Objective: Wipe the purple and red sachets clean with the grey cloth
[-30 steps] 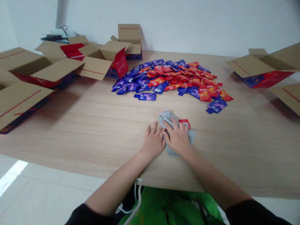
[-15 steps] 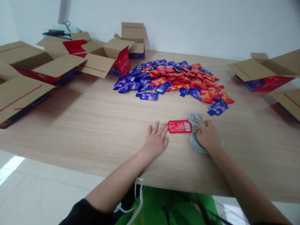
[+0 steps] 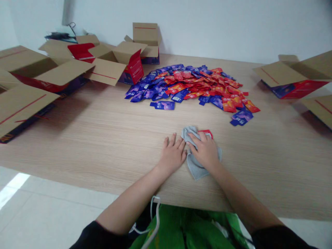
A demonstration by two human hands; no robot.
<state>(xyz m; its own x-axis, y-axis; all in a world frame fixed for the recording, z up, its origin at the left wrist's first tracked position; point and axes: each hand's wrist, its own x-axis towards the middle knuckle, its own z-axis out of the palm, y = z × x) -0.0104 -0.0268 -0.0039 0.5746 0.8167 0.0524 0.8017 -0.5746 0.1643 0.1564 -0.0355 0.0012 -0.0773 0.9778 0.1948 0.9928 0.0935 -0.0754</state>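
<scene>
On the wooden table (image 3: 111, 138) my left hand (image 3: 173, 152) lies flat with its fingers spread, its fingertips at the left end of a red sachet. My right hand (image 3: 206, 150) grips a grey cloth (image 3: 198, 169) and presses it down over that red sachet (image 3: 208, 133). Only the sachet's right end shows past my fingers; the rest is hidden by the cloth and hand. Beyond both hands spreads a heap of blue sachets (image 3: 153, 92) and red-orange sachets (image 3: 204, 84). One blue sachet (image 3: 241, 117) lies at the heap's front right, another (image 3: 166, 105) at its front left.
Several open cardboard boxes (image 3: 64, 72) crowd the table's left side, one box (image 3: 145, 34) standing near the wall. At the right are another open box (image 3: 287, 89) and part of a box flap (image 3: 320, 105). The table's front edge runs just before my body.
My right hand has slid left with the grey cloth, from the red sachet's right end across it towards my left hand. My left hand has stayed in place.
</scene>
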